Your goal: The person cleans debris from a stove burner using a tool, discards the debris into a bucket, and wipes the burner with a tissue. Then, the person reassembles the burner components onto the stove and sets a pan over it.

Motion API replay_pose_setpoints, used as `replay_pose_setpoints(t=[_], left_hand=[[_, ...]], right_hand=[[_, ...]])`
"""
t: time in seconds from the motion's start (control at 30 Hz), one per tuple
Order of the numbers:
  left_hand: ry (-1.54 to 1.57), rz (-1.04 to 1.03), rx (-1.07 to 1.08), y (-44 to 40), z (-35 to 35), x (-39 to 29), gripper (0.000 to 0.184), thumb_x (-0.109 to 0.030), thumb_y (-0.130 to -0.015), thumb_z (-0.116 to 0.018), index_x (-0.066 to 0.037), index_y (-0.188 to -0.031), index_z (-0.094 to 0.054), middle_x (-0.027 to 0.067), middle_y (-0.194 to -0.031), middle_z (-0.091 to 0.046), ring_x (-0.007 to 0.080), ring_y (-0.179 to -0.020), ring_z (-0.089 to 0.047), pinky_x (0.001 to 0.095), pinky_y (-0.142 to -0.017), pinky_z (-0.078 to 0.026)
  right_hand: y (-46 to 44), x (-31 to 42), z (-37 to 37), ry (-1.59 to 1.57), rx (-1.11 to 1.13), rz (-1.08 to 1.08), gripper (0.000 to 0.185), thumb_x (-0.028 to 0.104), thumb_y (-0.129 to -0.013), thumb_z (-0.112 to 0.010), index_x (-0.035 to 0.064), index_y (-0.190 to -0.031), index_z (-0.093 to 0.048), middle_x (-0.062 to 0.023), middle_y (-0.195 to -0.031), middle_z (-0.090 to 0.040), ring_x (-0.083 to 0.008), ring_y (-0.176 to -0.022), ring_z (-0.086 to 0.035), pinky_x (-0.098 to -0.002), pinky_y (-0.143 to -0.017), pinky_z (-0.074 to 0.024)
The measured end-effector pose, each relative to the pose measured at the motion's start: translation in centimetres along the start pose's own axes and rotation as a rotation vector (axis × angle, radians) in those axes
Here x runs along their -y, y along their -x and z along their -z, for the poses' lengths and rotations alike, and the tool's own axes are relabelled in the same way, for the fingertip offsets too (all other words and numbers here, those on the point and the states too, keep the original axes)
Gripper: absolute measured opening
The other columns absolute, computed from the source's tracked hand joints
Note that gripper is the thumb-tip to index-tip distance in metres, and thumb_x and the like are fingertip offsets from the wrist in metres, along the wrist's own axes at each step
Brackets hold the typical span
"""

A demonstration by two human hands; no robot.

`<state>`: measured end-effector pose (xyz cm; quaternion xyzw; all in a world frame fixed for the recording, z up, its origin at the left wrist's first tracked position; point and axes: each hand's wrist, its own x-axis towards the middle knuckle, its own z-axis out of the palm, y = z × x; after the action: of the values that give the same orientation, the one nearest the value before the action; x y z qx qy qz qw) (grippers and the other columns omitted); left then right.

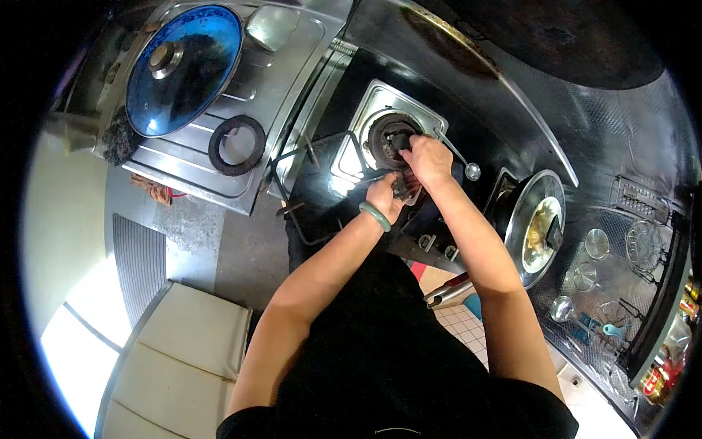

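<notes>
A gas burner (393, 143) sits in a square metal drip tray (431, 117) on the black stovetop. My right hand (430, 161) reaches over it, its fingers closed on a small dark burner cap (399, 140) at the burner's centre. Close by, at the near edge of the tray, my left hand (383, 197), with a green bangle on the wrist, has its fingers closed round a dark, rough scouring pad (401, 189). Left of the burner, a black pan support (298, 148) lies tilted on the stovetop.
On the steel drainboard (256, 189) lie a blue-rimmed glass lid (194, 80), a dark burner ring (238, 145) and a steel wool clump (121, 139). A ladle (472, 172) lies right of the burner. A covered pan (545, 219) stands farther right, its handle sticking out toward me.
</notes>
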<state>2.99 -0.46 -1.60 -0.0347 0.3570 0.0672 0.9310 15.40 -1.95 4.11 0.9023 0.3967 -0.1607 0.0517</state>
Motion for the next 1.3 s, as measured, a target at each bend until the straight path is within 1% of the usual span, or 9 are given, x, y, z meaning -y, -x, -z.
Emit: replay_pose_setpoints(t=[0.17,0.27,0.37,0.43,0.6,0.73,0.83,1.07,1.3], left_hand=[[0.002,0.012,-0.038,0.3,-0.7,-0.1,0.027,-0.012,-0.099,-0.036,0.001,-0.118,-0.052,0.0157,-0.111,-0.061,0.0279,-0.102,-0.060,0.0436,-0.090,-0.051],[0.004,0.008,-0.051,0.4,-0.8,-0.1,0.027,-0.013,-0.100,-0.036,0.001,-0.117,-0.052,0.0151,-0.110,-0.061,0.0273,-0.101,-0.061,0.0434,-0.087,-0.052],[-0.054,0.008,-0.045,-0.2,0.2,0.1,0.026,-0.014,-0.100,-0.037,0.001,-0.116,-0.052,0.0142,-0.109,-0.062,0.0269,-0.099,-0.062,0.0432,-0.085,-0.053],[-0.064,0.019,-0.065,-0.2,0.1,0.0,0.027,-0.015,-0.100,-0.036,0.001,-0.116,-0.052,0.0137,-0.108,-0.062,0.0270,-0.098,-0.062,0.0429,-0.085,-0.053],[0.008,0.020,-0.035,-1.0,0.8,0.6,0.030,-0.016,-0.101,-0.033,0.002,-0.116,-0.053,0.0157,-0.108,-0.062,0.0291,-0.100,-0.062,0.0433,-0.090,-0.052],[-0.019,0.019,-0.019,0.2,-0.4,0.0,0.032,-0.013,-0.101,-0.031,0.004,-0.115,-0.053,0.0173,-0.111,-0.062,0.0295,-0.102,-0.062,0.0425,-0.094,-0.050],[0.026,0.008,-0.004,0.1,0.0,0.3,0.030,-0.014,-0.100,-0.036,0.003,-0.107,-0.059,0.0143,-0.099,-0.068,0.0255,-0.090,-0.066,0.0379,-0.084,-0.054],[0.038,0.015,0.012,0.0,0.1,0.3,0.031,-0.014,-0.100,-0.035,0.003,-0.102,-0.060,0.0143,-0.095,-0.067,0.0258,-0.090,-0.066,0.0383,-0.085,-0.053],[0.040,0.003,0.031,0.3,-0.5,0.0,0.031,-0.014,-0.100,-0.033,0.003,-0.105,-0.058,0.0147,-0.098,-0.065,0.0268,-0.092,-0.064,0.0392,-0.086,-0.052]], right_hand=[[0.0,-1.1,-0.7,-0.078,-0.033,0.044,0.022,0.026,-0.081,-0.067,0.0038,-0.085,-0.067,-0.0168,-0.084,-0.068,-0.0352,-0.080,-0.066,-0.0450,-0.073,-0.0531],[1.6,-2.5,-1.6,-0.460,0.006,-0.022,0.021,0.024,-0.082,-0.066,0.0043,-0.087,-0.069,-0.0154,-0.085,-0.069,-0.0346,-0.080,-0.067,-0.0431,-0.073,-0.0532],[5.5,-1.3,1.7,-0.226,0.138,0.222,0.024,0.028,-0.084,-0.067,0.0059,-0.092,-0.071,-0.0135,-0.087,-0.069,-0.0332,-0.082,-0.067,-0.0402,-0.073,-0.0537],[7.2,-0.8,2.1,-0.149,0.085,0.301,0.028,0.032,-0.083,-0.068,0.0082,-0.096,-0.072,-0.0121,-0.091,-0.070,-0.0324,-0.084,-0.067,-0.0386,-0.073,-0.0538],[2.6,-1.5,2.2,-0.213,-0.179,0.154,0.024,0.031,-0.084,-0.067,0.0098,-0.093,-0.072,-0.0141,-0.087,-0.068,-0.0323,-0.085,-0.067,-0.0419,-0.074,-0.0530],[0.3,0.2,3.1,0.098,0.161,0.002,0.039,0.041,-0.076,-0.073,0.0097,-0.099,-0.070,-0.0145,-0.092,-0.070,-0.0303,-0.088,-0.068,-0.0418,-0.076,-0.0539],[-0.5,1.4,3.0,0.126,0.258,-0.113,0.040,0.039,-0.077,-0.073,0.0070,-0.101,-0.070,-0.0160,-0.098,-0.070,-0.0298,-0.091,-0.068,-0.0401,-0.079,-0.0544],[-2.2,1.8,2.7,0.061,0.389,-0.163,0.027,0.027,-0.077,-0.070,0.0016,-0.088,-0.072,-0.0114,-0.079,-0.072,-0.0272,-0.087,-0.070,-0.0392,-0.080,-0.0542],[-1.5,-0.2,2.1,-0.199,0.337,-0.089,0.023,0.023,-0.078,-0.068,0.0009,-0.082,-0.071,-0.0118,-0.070,-0.070,-0.0267,-0.076,-0.070,-0.0381,-0.073,-0.0541]])
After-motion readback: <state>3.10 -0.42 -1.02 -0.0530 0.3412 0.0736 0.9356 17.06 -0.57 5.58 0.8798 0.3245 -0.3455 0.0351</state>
